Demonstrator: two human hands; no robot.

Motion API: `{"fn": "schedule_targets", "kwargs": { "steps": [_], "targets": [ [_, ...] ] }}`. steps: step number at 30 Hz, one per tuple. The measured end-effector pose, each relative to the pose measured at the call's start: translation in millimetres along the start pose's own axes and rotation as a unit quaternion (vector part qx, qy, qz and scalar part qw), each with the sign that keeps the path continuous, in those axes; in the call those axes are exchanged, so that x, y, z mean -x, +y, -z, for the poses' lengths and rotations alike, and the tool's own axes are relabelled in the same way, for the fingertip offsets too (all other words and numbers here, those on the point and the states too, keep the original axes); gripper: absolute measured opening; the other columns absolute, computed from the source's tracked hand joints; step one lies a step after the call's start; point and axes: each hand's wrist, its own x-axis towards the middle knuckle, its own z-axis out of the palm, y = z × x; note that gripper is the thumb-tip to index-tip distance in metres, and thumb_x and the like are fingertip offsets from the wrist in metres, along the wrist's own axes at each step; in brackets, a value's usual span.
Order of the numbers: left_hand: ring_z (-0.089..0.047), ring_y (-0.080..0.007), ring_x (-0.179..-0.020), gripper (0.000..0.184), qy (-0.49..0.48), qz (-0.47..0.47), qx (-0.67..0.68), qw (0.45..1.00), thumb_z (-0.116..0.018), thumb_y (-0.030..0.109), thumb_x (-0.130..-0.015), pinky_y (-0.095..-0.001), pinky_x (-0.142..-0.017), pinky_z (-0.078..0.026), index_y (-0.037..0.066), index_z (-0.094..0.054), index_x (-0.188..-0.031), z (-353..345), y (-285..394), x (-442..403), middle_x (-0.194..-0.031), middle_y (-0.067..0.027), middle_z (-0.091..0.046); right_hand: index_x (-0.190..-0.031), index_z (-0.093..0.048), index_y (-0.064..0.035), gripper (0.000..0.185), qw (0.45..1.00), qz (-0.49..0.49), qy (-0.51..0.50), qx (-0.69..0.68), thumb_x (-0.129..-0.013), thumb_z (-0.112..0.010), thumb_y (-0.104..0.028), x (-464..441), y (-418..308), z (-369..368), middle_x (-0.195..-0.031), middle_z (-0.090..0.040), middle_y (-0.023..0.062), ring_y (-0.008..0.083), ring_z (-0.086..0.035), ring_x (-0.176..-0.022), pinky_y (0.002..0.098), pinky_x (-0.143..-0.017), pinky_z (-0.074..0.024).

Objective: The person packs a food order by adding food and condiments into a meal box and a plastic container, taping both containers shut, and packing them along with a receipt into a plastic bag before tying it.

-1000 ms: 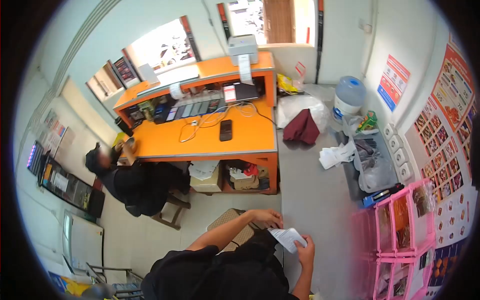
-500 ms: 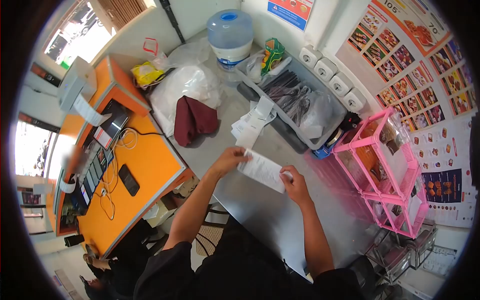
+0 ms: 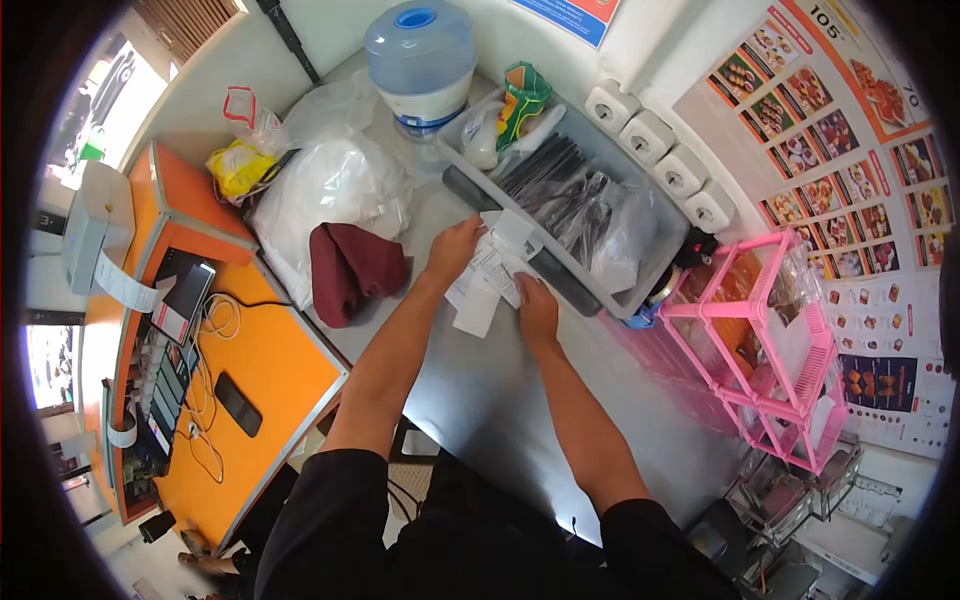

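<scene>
A printed paper receipt (image 3: 494,274) is stretched between my two hands. My left hand (image 3: 456,248) has its fingers closed at the receipt's upper left end. On the lower right end, the fingers of my right hand (image 3: 537,308) are closed too. More loose paper slips (image 3: 478,310) lie under and around the receipt, against the side of a grey plastic bin (image 3: 560,275). Left of my left hand, a folded maroon cloth (image 3: 352,275) rests on the metal table (image 3: 500,400).
The bin contains black wrapped utensils (image 3: 560,185) and plastic bags. A blue-topped water jug (image 3: 420,65) stands behind. White plastic bags (image 3: 335,200) sit to the left, near an orange counter (image 3: 285,375) with a phone (image 3: 238,404). A pink rack (image 3: 765,340) stands at right.
Both hands have carried the receipt forward, away from my body, onto the pile of loose slips beside the bin. My view has shifted slightly.
</scene>
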Motion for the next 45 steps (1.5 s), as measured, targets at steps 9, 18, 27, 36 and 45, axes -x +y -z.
{"fn": "schedule_targets", "kwargs": {
  "steps": [9, 18, 27, 36, 45],
  "targets": [
    [-0.063, -0.0364, -0.091, 0.022, 0.06, 0.12, -0.101, 0.986, -0.06, 0.021, -0.092, -0.0477, -0.076, -0.048, 0.007, -0.061, -0.109, 41, 27, -28, -0.107, -0.0158, -0.064, -0.133, -0.055, -0.0158, 0.049, 0.987, -0.075, -0.079, 0.121, -0.086, -0.063, -0.008, 24, -45, 51, -0.112, -0.054, 0.0116, 0.0325, -0.057, -0.099, 0.0394, -0.081, -0.0492],
    [-0.056, -0.0279, -0.113, 0.035, -0.095, -0.215, 0.303, 0.924, -0.07, 0.009, -0.076, -0.0442, -0.091, -0.043, 0.013, -0.061, -0.11, 49, 306, 161, -0.115, -0.0069, -0.062, -0.097, -0.071, -0.0091, 0.027, 0.988, 0.038, -0.019, 0.147, -0.073, -0.066, 0.001, 228, -23, 312, -0.064, -0.058, 0.0058, 0.0241, -0.058, -0.055, 0.0365, -0.053, -0.0464],
    [-0.039, -0.0368, -0.134, 0.068, -0.319, -0.386, 0.354, 0.79, -0.059, 0.046, -0.09, -0.0512, -0.103, -0.036, 0.003, -0.043, -0.14, -92, 554, 349, -0.147, -0.0221, -0.038, -0.118, -0.063, -0.001, 0.038, 0.908, -0.326, -0.223, 0.143, -0.1, -0.047, -0.031, 382, 61, 637, -0.108, -0.067, 0.0183, 0.0259, -0.063, -0.1, 0.0404, -0.087, -0.0478],
    [-0.06, -0.0365, -0.1, 0.065, -0.486, -0.232, 0.145, 0.83, -0.033, 0.064, -0.096, -0.0552, -0.094, -0.04, 0.012, -0.072, -0.095, -121, 603, 498, -0.102, -0.0151, -0.066, -0.109, -0.066, 0.0038, 0.045, 0.903, -0.419, -0.095, 0.002, -0.1, -0.048, -0.036, 576, -7, 589, -0.119, -0.064, 0.0186, 0.0301, -0.059, -0.113, 0.0376, -0.098, -0.0429],
    [-0.027, -0.0431, -0.139, 0.072, -0.285, -0.108, -0.014, 0.952, -0.065, 0.047, -0.083, -0.0567, -0.108, -0.029, 0.002, -0.044, -0.136, -152, 569, 595, -0.149, -0.028, -0.028, -0.135, -0.045, 0.0041, 0.058, 0.918, -0.336, 0.167, 0.125, -0.091, -0.063, -0.028, 666, 49, 477, -0.143, -0.037, 0.0298, 0.0446, -0.037, -0.133, 0.047, -0.111, -0.0301]
  ]
}}
